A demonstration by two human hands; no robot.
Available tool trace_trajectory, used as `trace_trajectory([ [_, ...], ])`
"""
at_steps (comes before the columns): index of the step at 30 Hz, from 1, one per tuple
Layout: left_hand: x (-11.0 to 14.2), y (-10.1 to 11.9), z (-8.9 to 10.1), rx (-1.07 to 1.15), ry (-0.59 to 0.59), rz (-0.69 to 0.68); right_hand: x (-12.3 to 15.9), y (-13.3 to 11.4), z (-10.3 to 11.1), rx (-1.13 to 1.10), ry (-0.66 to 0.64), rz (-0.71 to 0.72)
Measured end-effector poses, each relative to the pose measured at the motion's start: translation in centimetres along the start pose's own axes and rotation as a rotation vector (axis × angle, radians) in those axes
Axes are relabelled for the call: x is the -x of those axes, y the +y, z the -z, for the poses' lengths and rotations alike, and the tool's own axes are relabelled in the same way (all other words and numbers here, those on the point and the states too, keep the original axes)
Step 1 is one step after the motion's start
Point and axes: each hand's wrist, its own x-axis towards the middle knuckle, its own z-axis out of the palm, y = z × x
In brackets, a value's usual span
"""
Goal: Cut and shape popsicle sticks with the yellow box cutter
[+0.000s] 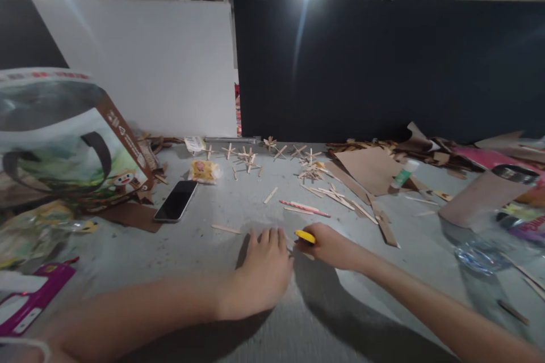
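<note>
Left hand (264,272) palm down on the worktop (179,255), fingers out straight and nearly side by side; whether a stick is pinned beneath, cannot tell. Right hand (330,245) just beside it, fingers curled shut on a yellow tool (305,236); working end hidden, so type and any edge unconfirmed. Pale stick piece (307,256) at the right hand, partly covered; cannot tell whether it is gripped or only lying there. Main risk, my judgement: the tool sits close to the left fingertips, so if it has an edge, a slip off narrow wood would run toward them, the likelier with hard pressure or a weak hold. Thin wood could also split unevenly or flick away under a sudden load. Own shadow falls around the right hand, dimming the contact spot; a misjudged position could follow. Striped pencil (304,208) lies just beyond the hands, loose stick (225,229) off the left fingers: either could roll or slide if a wrist sweeps across. Farther back, small crossed-stick pieces (244,156) look light, easily knocked by a reaching sleeve or arm. Phone (176,201) flat on the left, beyond the left forearm (170,300); a wide backward swing might nudge it.
</note>
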Motion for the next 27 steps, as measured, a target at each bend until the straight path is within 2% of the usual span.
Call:
trace_trajectory([
  [4, -0.7, -0.3, -1.1, 0.043, 0.040, 0.005, -2.1, -0.2, -0.8, 0.010, 0.045, 0.035],
  [7, -0.4, -0.8, -2.0, 0.046, 0.040, 0.016, -3.1, 0.2, -0.3, 0.028, 0.112, 0.066],
  [8, 0.0, -0.8, -2.2, 0.053, 0.037, 0.003, -3.3, 0.5, 0.0, 0.039, 0.177, 0.084],
  [12, 1.8, -0.2, -3.1, 0.117, 0.018, -0.040, -4.2, 2.7, 0.9, 0.159, 0.581, 0.205],
  [13, 2.0, -0.1, -3.2, 0.136, 0.009, -0.043, -4.4, 3.4, 1.0, 0.204, 0.626, 0.243],
  [15, 2.0, -0.3, -3.3, 0.159, -0.019, -0.048, -4.7, 5.0, 1.1, 0.272, 0.645, 0.303],
  [19, 0.2, -1.8, -2.7, 0.197, -0.051, -0.108, -5.4, 7.3, 1.3, 0.320, 0.692, 0.259],
  [21, -0.9, -2.7, -2.3, 0.219, -0.054, -0.139, -5.8, 7.8, 1.4, 0.368, 0.677, 0.295],
  [24, -1.7, -3.3, -1.7, 0.209, -0.040, -0.104, -6.0, 8.1, 1.4, 0.497, 0.664, 0.378],
  [27, -1.7, -3.2, -1.5, 0.191, -0.020, -0.065, -5.9, 8.3, 1.2, 0.590, 0.660, 0.372],
])
